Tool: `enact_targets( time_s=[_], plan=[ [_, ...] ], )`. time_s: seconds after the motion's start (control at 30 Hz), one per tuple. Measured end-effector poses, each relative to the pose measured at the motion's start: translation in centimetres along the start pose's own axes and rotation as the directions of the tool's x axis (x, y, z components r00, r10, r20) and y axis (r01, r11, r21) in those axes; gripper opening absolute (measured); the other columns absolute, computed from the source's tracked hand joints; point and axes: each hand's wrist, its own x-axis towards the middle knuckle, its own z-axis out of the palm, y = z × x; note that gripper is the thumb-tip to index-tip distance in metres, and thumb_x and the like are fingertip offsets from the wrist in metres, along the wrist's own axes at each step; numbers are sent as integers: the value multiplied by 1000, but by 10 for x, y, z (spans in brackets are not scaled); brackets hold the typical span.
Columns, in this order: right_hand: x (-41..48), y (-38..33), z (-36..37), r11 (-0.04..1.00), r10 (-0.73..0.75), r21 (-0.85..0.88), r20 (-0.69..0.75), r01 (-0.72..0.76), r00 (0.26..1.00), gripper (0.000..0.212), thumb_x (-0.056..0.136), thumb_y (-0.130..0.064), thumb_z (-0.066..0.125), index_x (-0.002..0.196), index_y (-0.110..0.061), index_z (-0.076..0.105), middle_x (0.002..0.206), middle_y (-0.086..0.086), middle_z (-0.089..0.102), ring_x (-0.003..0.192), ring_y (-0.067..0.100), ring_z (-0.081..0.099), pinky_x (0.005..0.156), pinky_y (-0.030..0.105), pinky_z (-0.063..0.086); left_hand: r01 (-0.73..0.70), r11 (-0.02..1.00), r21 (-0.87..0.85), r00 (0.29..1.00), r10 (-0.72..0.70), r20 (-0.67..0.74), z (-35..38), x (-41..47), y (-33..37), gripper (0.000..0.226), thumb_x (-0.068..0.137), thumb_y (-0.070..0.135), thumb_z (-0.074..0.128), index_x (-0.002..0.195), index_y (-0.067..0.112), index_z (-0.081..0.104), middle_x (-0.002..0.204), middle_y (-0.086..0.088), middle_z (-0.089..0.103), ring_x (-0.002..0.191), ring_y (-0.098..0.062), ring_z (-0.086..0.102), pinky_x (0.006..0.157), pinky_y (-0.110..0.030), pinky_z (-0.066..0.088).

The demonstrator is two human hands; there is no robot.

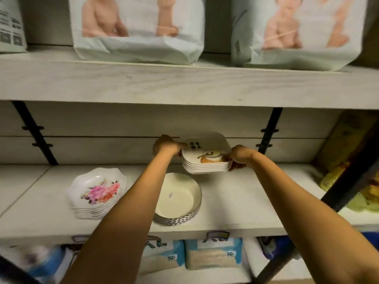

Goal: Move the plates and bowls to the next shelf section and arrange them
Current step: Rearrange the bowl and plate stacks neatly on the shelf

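Note:
A stack of several square white plates with an orange print point(206, 158) sits at the back of the middle shelf point(235, 201), tilted toward me. My left hand point(166, 145) grips its left edge and my right hand point(239, 156) grips its right edge. In front of it stands a stack of round cream bowls with silver rims point(178, 199). Further left is a stack of scalloped white plates with a pink flower print point(97, 192).
Diaper packs point(139, 27) stand on the upper shelf. Blue and white packs point(213, 255) fill the shelf below. Black brackets point(268, 130) run down the back wall. A yellow-green package point(352, 181) lies at the right, behind a dark diagonal bar point(348, 181).

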Motion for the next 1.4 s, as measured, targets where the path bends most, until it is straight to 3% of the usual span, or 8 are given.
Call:
enact_targets(
  time_s=[0.1,0.2,0.37,0.57,0.9,1.07,1.27,1.4],
  plan=[
    [-4,41,-13,1000,16,11,-26,-16,1000,26,98,-20,44,79,-7,57,66,7,60,56,13,56,52,21,41,12,992,-124,1000,-10,21,39,-21,6,18,73,24,73,72,7,67,79,-10,69,80,-21,66,73,-28,55],
    [-2,80,-11,999,31,32,-50,-30,998,29,96,-19,48,71,-8,56,61,8,60,52,14,56,49,22,39,78,970,-230,996,-69,48,74,-42,-4,16,71,11,71,61,7,61,75,-14,60,72,-21,56,63,-26,41],
    [0,129,10,993,120,14,18,-120,993,21,91,-21,56,96,-1,62,62,8,60,53,16,58,49,23,42,196,942,-272,980,-177,95,128,-68,-36,23,66,5,60,46,10,50,67,-24,60,73,-34,60,69,-37,48],
    [1,164,40,986,152,63,63,-156,986,33,90,-21,56,110,4,61,108,22,69,98,33,67,96,42,51,185,967,-176,975,-159,152,156,-88,-61,31,83,2,48,106,-1,68,114,-18,68,104,-29,63,84,-34,50],
    [3,172,62,981,125,-142,-46,-130,991,33,96,-32,40,114,-8,54,117,11,64,103,25,60,83,31,44,138,962,-234,980,-99,175,167,-98,-75,44,90,-2,34,130,7,53,133,-7,55,119,-24,53,89,-22,44],
    [-13,165,69,993,56,-85,-217,-76,975,50,94,-43,43,132,-10,42,134,14,45,119,31,47,98,42,40,93,992,-84,969,-70,239,154,-105,-67,41,94,13,40,135,8,41,142,-9,46,126,-24,47,100,-28,39],
    [-45,102,93,957,-281,-76,-490,281,825,33,94,-23,50,126,-14,53,131,8,53,120,27,45,100,38,38,-85,989,-124,989,99,112,109,-115,-69,33,92,11,48,123,6,57,126,-12,61,116,-24,57,95,-24,42],
    [-48,61,110,951,-256,95,-282,293,925,35,96,-21,47,127,-7,51,127,16,59,112,32,58,98,40,44,-199,966,-162,964,164,-209,56,-101,-87,25,88,-1,50,105,4,67,110,-11,69,104,-23,62,88,-20,44]
  ],
)
